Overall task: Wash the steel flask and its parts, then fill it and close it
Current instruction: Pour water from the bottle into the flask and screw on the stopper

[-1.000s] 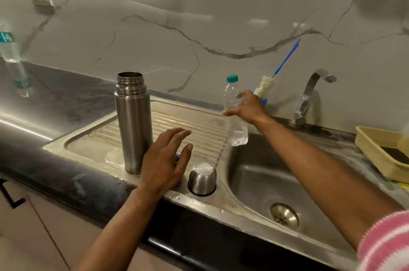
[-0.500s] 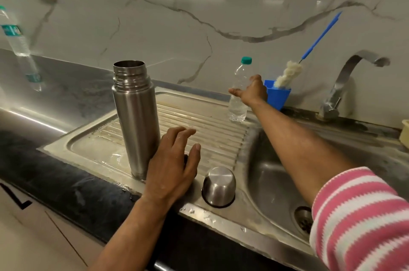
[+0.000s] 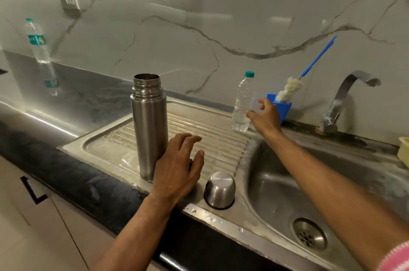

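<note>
The steel flask (image 3: 150, 124) stands upright and uncapped on the drainboard (image 3: 221, 142). Its steel cup (image 3: 219, 190) sits upside down near the front rim of the sink unit. My left hand (image 3: 177, 170) rests on the drainboard just right of the flask's base, fingers relaxed; a small dark part shows under its fingers, mostly hidden. A clear plastic water bottle (image 3: 241, 104) with a green cap stands at the back of the drainboard. My right hand (image 3: 264, 116) hovers just right of that bottle, fingers spread and holding nothing.
A blue cup (image 3: 282, 108) with a bottle brush (image 3: 290, 89) stands behind my right hand. The tap (image 3: 345, 98) and sink basin (image 3: 287, 182) lie to the right, a yellow tray (image 3: 404, 149) at the far right. Another bottle (image 3: 36, 40) stands on the dark counter, far left.
My right hand carried the plastic bottle from over the basin to the back of the drainboard, set it down and let go. My left hand stayed beside the flask.
</note>
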